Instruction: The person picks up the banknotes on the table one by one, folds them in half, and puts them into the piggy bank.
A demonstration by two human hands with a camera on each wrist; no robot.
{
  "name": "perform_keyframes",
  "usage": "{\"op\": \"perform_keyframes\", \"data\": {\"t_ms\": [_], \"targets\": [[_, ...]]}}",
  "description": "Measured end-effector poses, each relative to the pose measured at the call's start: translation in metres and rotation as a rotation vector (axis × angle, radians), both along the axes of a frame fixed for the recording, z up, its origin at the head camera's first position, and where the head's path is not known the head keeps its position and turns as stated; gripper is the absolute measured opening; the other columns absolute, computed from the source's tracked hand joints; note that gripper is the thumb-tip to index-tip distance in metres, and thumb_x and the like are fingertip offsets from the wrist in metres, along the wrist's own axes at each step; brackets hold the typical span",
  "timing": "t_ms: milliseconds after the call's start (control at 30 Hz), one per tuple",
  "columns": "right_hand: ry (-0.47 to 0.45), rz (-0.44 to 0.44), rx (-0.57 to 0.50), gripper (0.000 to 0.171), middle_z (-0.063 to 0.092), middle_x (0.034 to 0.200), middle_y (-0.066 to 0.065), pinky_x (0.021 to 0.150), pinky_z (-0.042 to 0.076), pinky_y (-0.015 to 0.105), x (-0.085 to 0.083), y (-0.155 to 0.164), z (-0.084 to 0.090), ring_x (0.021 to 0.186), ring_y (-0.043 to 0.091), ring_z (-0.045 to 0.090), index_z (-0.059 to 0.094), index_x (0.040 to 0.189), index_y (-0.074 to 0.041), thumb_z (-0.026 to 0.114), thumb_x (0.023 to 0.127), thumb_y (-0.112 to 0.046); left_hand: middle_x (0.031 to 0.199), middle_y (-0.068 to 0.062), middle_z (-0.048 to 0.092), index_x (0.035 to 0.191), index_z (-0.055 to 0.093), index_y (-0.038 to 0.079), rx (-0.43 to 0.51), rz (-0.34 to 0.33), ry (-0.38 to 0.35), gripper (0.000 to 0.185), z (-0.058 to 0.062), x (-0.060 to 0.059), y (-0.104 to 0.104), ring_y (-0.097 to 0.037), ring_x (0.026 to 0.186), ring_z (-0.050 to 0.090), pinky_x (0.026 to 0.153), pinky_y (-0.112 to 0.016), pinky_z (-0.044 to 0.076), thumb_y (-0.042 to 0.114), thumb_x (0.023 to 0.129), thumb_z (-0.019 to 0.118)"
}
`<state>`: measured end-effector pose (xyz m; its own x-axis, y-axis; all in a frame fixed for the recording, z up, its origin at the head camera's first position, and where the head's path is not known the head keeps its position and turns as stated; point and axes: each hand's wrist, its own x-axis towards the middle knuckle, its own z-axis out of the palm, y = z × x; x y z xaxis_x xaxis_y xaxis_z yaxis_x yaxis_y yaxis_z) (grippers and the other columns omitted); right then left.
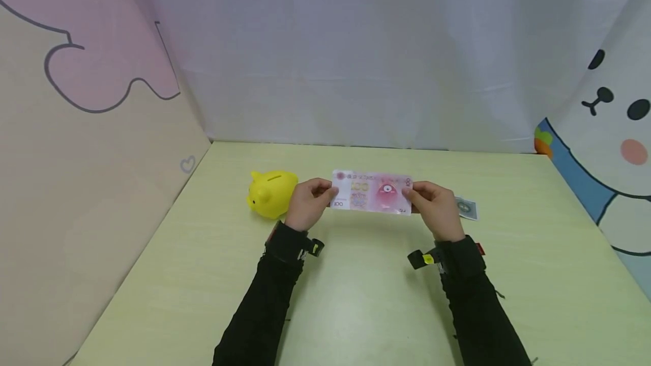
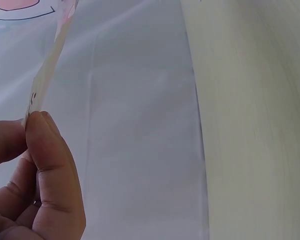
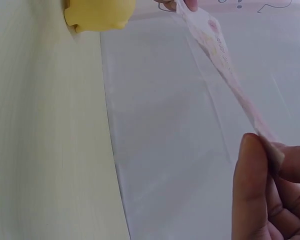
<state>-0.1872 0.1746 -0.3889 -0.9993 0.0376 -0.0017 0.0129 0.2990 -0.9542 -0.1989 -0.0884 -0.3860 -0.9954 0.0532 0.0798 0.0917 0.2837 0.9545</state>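
A pink-and-white play banknote (image 1: 371, 192) marked 100 is stretched flat between the two hands, above the table. My left hand (image 1: 309, 203) pinches its left end between thumb and fingers; in the left wrist view the same hand (image 2: 45, 175) grips the note's edge. At the other end, my right hand (image 1: 436, 209) pinches the note, and the right wrist view shows that hand (image 3: 270, 190) with the note (image 3: 225, 70) seen nearly edge-on. A yellow piggy bank (image 1: 272, 192) with a slot on top stands just beyond the left hand, partly covered by it.
Behind the right hand lies a small grey-green printed paper (image 1: 467, 208), partly hidden. The pale table (image 1: 376, 298) ends at a white curtain (image 1: 356, 72) at the back. Cartoon-printed panels flank it left and right. Each wrist wears a black strap with a small camera.
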Motion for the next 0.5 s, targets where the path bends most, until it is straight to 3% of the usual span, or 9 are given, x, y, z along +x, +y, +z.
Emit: {"op": "perform_keyframes", "data": {"t_ms": [200, 367, 500], "targets": [[0.010, -0.013, -0.013, 0.034, 0.065, 0.088, -0.007, 0.070, 0.057, 0.018, -0.0001, 0.0001, -0.0006, 0.072, 0.005, 0.063, 0.063, 0.118, 0.006, 0.061, 0.098, -0.022, 0.091, -0.017, 0.069, 0.104, 0.071, -0.004, 0.013, 0.014, 0.007, 0.018, 0.0009, 0.0013, 0.0020, -0.011, 0.068, 0.059, 0.075, -0.040, 0.059, 0.011, 0.093, 0.067], [0.020, -0.027, -0.027, 0.034, 0.065, 0.086, -0.009, 0.070, 0.056, 0.017, -0.0002, 0.0004, -0.0009, 0.072, 0.004, 0.063, 0.063, 0.118, 0.006, 0.061, 0.098, -0.022, 0.092, -0.018, 0.069, 0.104, 0.071, -0.003, 0.024, 0.014, -0.006, 0.019, 0.0012, 0.0014, 0.0030, -0.012, 0.069, 0.059, 0.069, -0.025, 0.056, 0.011, 0.093, 0.067], [0.024, -0.028, -0.032, 0.034, 0.064, 0.085, -0.010, 0.070, 0.056, 0.017, -0.0005, 0.0002, -0.0016, 0.072, 0.004, 0.062, 0.063, 0.117, 0.006, 0.061, 0.098, -0.021, 0.094, -0.018, 0.069, 0.105, 0.071, -0.003, 0.026, 0.010, -0.010, 0.019, 0.0007, 0.0019, 0.0027, -0.013, 0.070, 0.059, 0.068, -0.024, 0.056, 0.012, 0.093, 0.067]]}}
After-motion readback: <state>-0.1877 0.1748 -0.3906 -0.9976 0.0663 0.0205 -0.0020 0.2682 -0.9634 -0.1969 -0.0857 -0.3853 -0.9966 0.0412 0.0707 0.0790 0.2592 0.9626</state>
